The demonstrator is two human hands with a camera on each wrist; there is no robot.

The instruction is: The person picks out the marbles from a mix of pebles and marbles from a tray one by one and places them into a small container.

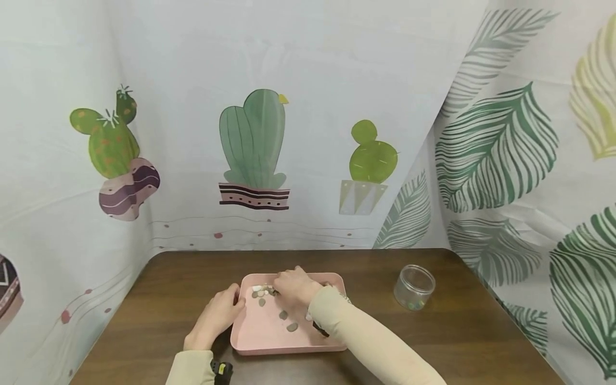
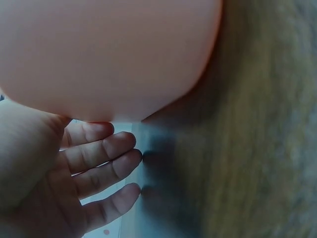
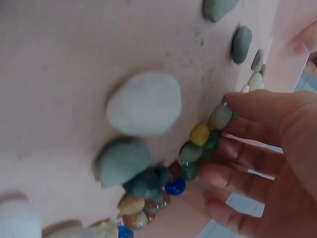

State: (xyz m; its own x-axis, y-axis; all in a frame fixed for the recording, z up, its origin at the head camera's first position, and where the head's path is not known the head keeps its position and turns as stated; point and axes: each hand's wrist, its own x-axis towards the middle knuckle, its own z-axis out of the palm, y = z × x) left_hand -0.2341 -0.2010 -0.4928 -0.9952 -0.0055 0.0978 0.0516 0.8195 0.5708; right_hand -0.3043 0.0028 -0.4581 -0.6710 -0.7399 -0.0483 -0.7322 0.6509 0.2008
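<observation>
A shallow pink tray (image 1: 269, 337) holds flat stones and glossy marbles. My left hand (image 1: 217, 314) rests against its left side. In the left wrist view the fingers (image 2: 106, 152) extend loosely under the tray's corner, and the thumb tip is hidden. My right hand (image 1: 294, 286) reaches inside, at the tray's far side. In the right wrist view, thumb and index fingertips pinch a grey marble (image 3: 220, 116). A yellow marble (image 3: 200, 134), a blue marble (image 3: 175, 186) and several others lie in a row near those fingers. A white stone (image 3: 145, 103) lies apart from the hand.
To the right of the tray stands a clear round jar (image 1: 414, 289) with a few small coloured pieces at its bottom. Brown wooden table (image 1: 159, 299) lies beneath everything. Behind it hangs a printed cloth (image 1: 317, 160) with cacti and leaves.
</observation>
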